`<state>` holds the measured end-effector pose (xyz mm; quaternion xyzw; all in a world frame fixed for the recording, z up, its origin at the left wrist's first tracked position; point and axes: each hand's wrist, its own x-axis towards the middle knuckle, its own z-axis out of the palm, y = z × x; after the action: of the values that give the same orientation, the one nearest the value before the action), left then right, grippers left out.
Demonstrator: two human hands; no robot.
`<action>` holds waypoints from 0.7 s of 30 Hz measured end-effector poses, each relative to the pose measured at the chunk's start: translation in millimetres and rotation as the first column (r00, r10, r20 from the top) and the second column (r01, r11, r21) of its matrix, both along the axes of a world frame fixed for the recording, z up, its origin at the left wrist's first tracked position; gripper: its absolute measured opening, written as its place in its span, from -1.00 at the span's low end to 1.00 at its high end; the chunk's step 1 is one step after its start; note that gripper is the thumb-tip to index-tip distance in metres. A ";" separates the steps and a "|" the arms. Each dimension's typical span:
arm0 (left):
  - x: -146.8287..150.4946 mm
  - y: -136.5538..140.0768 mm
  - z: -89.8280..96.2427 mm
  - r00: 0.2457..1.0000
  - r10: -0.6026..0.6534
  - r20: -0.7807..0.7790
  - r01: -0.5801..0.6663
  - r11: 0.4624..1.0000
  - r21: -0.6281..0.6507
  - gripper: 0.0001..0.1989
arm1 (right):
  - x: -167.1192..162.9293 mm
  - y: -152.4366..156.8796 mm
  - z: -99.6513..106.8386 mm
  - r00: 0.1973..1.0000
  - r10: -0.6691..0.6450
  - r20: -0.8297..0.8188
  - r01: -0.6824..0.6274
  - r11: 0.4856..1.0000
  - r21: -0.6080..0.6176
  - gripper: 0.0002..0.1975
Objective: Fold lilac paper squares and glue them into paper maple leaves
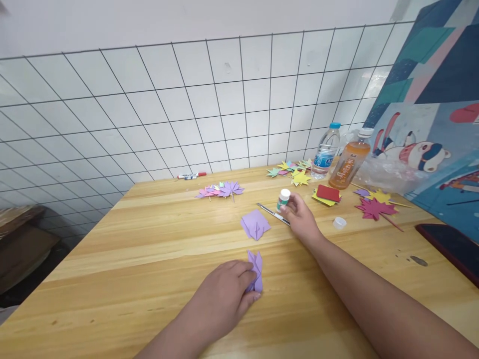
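My right hand (299,217) is closed around a small white bottle (283,198) with a white top and a green label, near the middle of the table. Under and beside it lies a slim utility knife (272,213). My left hand (234,294) has its fingers over a folded purple paper piece (255,271), keeping it against the wood; the fingers partly hide it. Just beyond that sits another folded purple paper (255,224), untouched. To the right of my right hand rests a round white cap (340,223).
Paper leaves (231,188) and markers (192,175) lie toward the back. More paper leaves (300,177), a water bottle (326,152), an orange drink bottle (350,159), coloured paper squares (328,193), a dark red leaf (375,208) and a phone-like dark object (449,249) are on the right.
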<state>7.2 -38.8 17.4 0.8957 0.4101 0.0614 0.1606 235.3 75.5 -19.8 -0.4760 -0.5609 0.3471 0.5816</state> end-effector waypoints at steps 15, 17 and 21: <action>1.1 1.4 -3.1 1.000 0.010 -0.023 -0.009 0.999 0.035 -0.75 | 15.7 15.6 -14.8 0.779 -0.237 0.580 0.297 0.955 -0.009 -0.68; 0.9 1.3 -3.5 1.000 0.014 -0.012 -0.013 0.999 0.053 -0.79 | 15.9 15.8 -15.9 0.774 -0.250 0.582 0.311 0.950 -0.005 -0.69; 1.3 2.4 -3.8 1.000 -0.011 0.015 0.010 0.998 0.069 -0.80 | 10.2 5.5 -6.1 0.752 -0.351 0.559 0.354 0.929 0.107 -0.45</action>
<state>8.4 -36.4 13.5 0.9024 0.4017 0.0813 0.1332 245.5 81.0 -25.9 -0.6562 -0.6075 0.0751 0.4411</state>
